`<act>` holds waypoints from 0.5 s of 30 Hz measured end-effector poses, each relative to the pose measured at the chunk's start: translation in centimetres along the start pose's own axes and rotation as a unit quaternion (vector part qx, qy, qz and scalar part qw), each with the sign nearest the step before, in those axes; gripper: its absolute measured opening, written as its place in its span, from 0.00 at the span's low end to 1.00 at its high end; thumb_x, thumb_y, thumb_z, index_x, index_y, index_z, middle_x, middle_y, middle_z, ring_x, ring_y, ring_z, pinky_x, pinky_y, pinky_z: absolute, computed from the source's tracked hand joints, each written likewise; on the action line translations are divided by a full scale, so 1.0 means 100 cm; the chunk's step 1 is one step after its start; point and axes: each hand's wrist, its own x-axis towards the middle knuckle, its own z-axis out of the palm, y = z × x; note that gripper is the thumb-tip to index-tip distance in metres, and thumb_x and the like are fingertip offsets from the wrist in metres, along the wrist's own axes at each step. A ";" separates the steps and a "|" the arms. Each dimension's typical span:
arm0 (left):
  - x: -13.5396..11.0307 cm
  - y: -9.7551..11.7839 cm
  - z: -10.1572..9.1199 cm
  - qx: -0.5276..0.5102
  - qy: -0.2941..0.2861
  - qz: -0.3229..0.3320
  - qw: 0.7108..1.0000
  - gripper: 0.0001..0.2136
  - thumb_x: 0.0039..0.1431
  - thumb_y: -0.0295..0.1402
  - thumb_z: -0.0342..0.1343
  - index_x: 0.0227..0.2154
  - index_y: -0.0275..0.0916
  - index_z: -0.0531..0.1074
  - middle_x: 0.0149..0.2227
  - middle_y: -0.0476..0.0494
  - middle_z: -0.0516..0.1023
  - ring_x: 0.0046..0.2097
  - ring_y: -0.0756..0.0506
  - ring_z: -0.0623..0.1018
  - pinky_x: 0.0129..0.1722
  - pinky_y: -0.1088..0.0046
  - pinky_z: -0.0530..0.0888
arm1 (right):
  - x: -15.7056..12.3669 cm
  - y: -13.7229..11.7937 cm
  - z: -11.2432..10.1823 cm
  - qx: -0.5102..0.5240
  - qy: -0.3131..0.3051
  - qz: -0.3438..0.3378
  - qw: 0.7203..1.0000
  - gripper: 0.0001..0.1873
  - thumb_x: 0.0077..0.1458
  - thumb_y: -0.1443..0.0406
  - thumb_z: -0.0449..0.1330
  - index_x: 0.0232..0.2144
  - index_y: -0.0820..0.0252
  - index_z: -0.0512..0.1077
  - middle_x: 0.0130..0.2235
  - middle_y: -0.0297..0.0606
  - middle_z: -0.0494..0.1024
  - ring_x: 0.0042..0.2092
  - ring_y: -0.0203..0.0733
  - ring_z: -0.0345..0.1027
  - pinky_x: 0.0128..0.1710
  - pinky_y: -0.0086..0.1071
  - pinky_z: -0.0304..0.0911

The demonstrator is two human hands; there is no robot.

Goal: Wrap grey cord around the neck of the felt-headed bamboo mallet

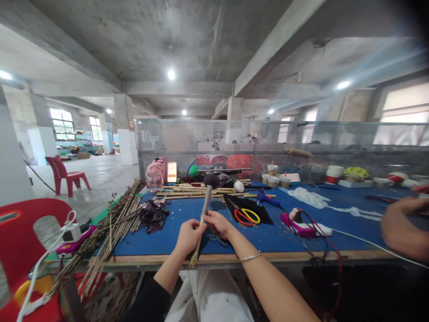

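Observation:
My left hand is closed around the lower part of a pale stick near the table's front edge. A greyish wrapping covers the upper part of the stick, and a dark round head tops it. Higher up, the fingers of my right hand pinch the same stick at the wrapping. The stick is tilted, its bare end towards me. Right of my hands, scissors with red and yellow handles lie on a black cloth. A bundled dark cloth rests to the left.
Dry stalks spread over the blue table's left side. A blue glue gun, a purple power strip with cords and white cloth strips lie rightward. Another person's arm is at far right. A mesh panel stands behind.

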 end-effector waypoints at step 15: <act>-0.005 0.005 0.001 0.010 0.007 -0.004 1.000 0.15 0.48 0.43 0.52 0.22 0.35 0.70 0.19 0.48 0.71 0.21 0.51 0.68 0.20 0.77 0.61 | -0.002 -0.002 0.002 -0.001 -0.012 0.009 1.000 0.21 0.38 0.54 0.64 0.28 0.61 0.62 0.12 0.18 0.51 0.13 0.23 0.35 0.13 0.25 0.28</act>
